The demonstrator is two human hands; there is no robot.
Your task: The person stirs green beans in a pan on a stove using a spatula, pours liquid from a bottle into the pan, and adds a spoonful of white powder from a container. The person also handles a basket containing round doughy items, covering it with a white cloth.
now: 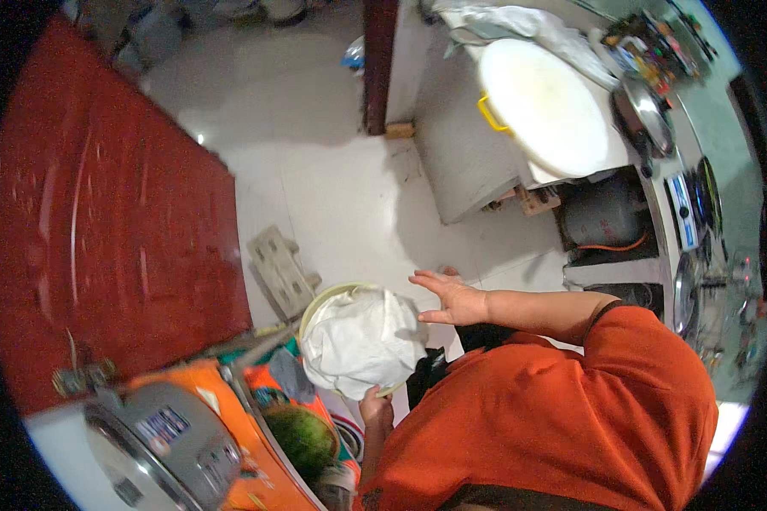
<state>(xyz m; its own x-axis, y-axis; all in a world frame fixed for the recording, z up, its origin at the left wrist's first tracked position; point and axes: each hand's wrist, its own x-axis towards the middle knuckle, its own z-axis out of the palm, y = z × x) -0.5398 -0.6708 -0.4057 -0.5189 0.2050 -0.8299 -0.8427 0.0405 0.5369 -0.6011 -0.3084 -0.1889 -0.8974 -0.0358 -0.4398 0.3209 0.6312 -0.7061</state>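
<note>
A round pale-yellow basin point(313, 311) lined or covered with a white cloth point(361, 338) is in front of me at waist height. My left hand point(376, 405) grips the basin's near rim. With fingers spread and nothing in it, my right hand point(450, 298) hovers just right of the cloth. What lies under the cloth is hidden.
A large round white board with a yellow handle point(550, 108) lies on the counter, near a lidded pan point(645, 118). Below stands a gas cylinder point(604, 217). A stool point(281, 271) is on the floor by the red door point(115, 217). A rice cooker point(172, 441) and watermelon point(299, 441) are lower left.
</note>
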